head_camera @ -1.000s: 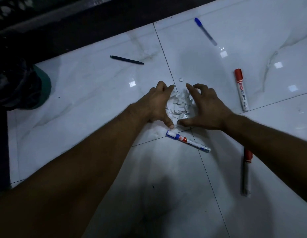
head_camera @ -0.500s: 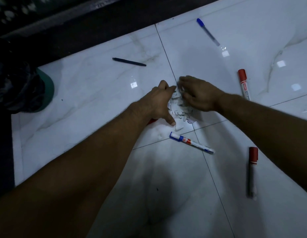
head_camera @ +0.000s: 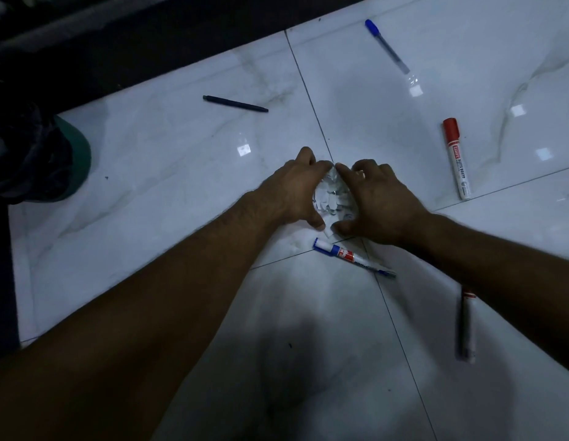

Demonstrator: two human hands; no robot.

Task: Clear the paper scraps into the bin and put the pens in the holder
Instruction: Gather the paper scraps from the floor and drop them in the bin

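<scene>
A small heap of white paper scraps (head_camera: 332, 198) lies on the white marble floor at the middle of the view. My left hand (head_camera: 294, 190) cups its left side and my right hand (head_camera: 377, 202) cups its right side, fingertips almost meeting at the far end. A blue-capped marker (head_camera: 353, 257) lies just in front of the hands. A red-capped whiteboard marker (head_camera: 456, 159) lies to the right, and a second red marker (head_camera: 467, 326) is half hidden under my right forearm. A blue pen (head_camera: 386, 46) and a dark pen (head_camera: 235, 104) lie farther away.
A green bin with a black liner (head_camera: 74, 160) stands at the left edge. A dark strip of floor (head_camera: 133, 52) runs along the far side of the white tiles. No pen holder is in view.
My right hand swept in over the scraps, then drew back to the right side. The heap is now tighter between both hands.
</scene>
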